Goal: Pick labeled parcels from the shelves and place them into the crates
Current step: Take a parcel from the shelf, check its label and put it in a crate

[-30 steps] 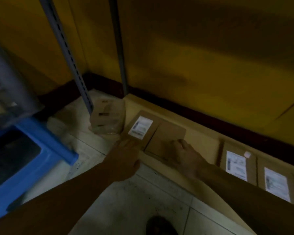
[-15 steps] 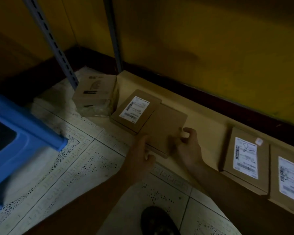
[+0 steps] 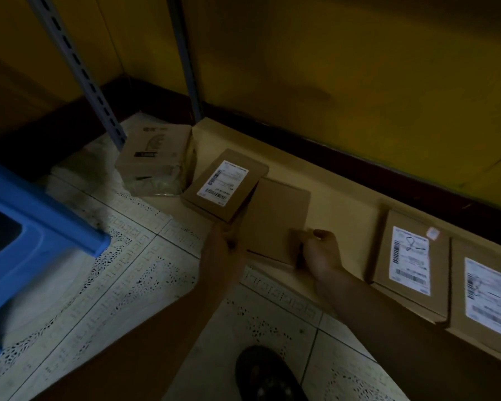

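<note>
I see the plain brown parcel lying blank face up on the low beige shelf board, near frame center. My left hand clasps its near-left edge at 7 o'clock, fingers curled on the cardboard. My right hand pinches its near-right corner at 4 o'clock, thumb on top. At 10 o'clock of it, touching and partly overlapping, lies a labeled parcel. Farther at 10 o'clock sits a printed carton beside a perforated grey upright. At 3 o'clock, well apart, 2 more labeled parcels lie side by side. A blue crate stands on the tiled floor at 9 o'clock.
</note>
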`<move>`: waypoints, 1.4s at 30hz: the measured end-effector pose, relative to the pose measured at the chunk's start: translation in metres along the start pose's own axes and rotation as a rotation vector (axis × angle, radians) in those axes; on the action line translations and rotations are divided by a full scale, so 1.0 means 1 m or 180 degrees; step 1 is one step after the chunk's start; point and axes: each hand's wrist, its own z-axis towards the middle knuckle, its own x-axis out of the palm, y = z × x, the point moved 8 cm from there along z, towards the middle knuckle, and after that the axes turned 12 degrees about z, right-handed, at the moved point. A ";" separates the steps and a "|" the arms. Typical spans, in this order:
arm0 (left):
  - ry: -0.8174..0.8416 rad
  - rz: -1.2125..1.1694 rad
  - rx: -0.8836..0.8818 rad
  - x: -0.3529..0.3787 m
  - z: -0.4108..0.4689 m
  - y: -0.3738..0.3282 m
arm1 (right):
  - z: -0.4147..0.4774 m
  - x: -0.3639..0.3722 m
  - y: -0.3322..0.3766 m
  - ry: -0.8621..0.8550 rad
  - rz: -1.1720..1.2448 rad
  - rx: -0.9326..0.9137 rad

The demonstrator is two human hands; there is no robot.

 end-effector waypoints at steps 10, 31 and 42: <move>0.0254 -0.1311 -0.0058 -0.042 -0.037 -0.064 | -0.069 -0.031 0.082 -0.0186 0.0207 -0.0465; -0.1251 0.0195 0.0975 -0.407 -0.192 -0.122 | -0.355 0.173 0.223 0.1942 0.1288 -0.1063; -0.0188 -0.1614 -0.0161 -0.372 -0.218 -0.156 | -0.389 0.208 0.195 0.3839 0.0097 -0.1992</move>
